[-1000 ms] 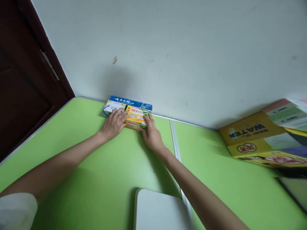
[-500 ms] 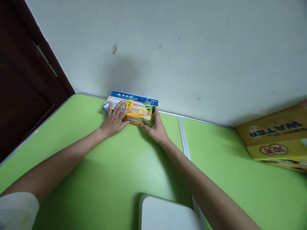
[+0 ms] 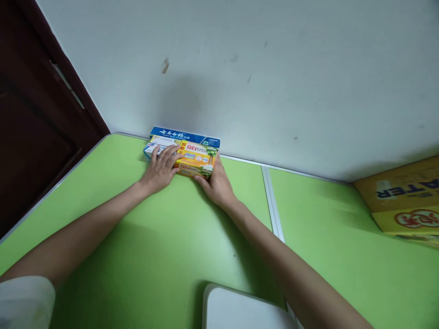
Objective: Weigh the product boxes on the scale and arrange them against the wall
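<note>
Three printed cartons lie grouped at the far edge of the green tabletop [image 3: 130, 256], just beside the wall [image 3: 291, 82]: a blue carton [image 3: 185, 135] on the far side, a white-and-blue carton [image 3: 166, 142] on the near left, and a yellow carton [image 3: 197, 157] on the near right. The step in hand appears to be positioning the yellow carton against its neighbours. The right hand [image 3: 220, 186] grasps the right end of the yellow carton, thumb along the near face, fingers partly hidden behind the end. The left hand [image 3: 158, 171] lies over the white-and-blue carton, its fingertips reaching the left end of the yellow carton; whether it clamps or merely rests cannot be told. As a judgement, the next move calls for even, light pressure from both sides, keeping the carton edges parallel; uneven force could skew the group. Whether the yellow carton stands beside the white-and-blue carton or partly overlaps it is hidden by the left hand. Containers: all three cartons show no open flap on their visible faces, so their contents cannot be verified. One larger yellow-brown box [image 3: 404, 196] stands at the right, well apart from the hands and cut off by the frame; its interior is not visible. A white, round-cornered object [image 3: 247, 310] lies at the near edge, also cut off.
</note>
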Action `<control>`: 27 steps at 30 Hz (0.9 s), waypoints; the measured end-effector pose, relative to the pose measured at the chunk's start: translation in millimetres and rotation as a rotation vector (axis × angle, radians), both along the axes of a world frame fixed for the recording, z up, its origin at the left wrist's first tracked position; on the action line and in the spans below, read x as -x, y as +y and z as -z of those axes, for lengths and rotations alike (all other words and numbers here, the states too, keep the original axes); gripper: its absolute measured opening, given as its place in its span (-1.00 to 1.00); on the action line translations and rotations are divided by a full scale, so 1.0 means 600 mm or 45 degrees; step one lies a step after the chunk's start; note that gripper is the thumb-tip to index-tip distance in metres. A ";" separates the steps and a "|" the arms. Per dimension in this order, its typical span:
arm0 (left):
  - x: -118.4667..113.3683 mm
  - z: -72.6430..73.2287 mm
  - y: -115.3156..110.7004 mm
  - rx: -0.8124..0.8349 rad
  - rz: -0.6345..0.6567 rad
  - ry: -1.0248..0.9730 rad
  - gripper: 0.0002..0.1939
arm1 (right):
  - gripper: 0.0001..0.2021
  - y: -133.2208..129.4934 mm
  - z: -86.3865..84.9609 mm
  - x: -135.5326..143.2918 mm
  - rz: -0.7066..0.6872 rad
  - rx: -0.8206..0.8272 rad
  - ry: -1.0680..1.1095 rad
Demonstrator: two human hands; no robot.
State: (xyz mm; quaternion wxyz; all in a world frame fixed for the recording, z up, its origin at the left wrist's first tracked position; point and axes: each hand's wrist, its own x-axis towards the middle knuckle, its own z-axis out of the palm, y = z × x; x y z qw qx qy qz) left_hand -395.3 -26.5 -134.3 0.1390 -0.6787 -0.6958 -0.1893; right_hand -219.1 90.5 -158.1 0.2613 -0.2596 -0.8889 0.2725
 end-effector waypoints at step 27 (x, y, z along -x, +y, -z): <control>-0.081 -0.101 -0.069 0.166 -0.021 0.017 -0.56 | -0.53 -0.116 -0.137 -0.078 0.027 0.365 -0.378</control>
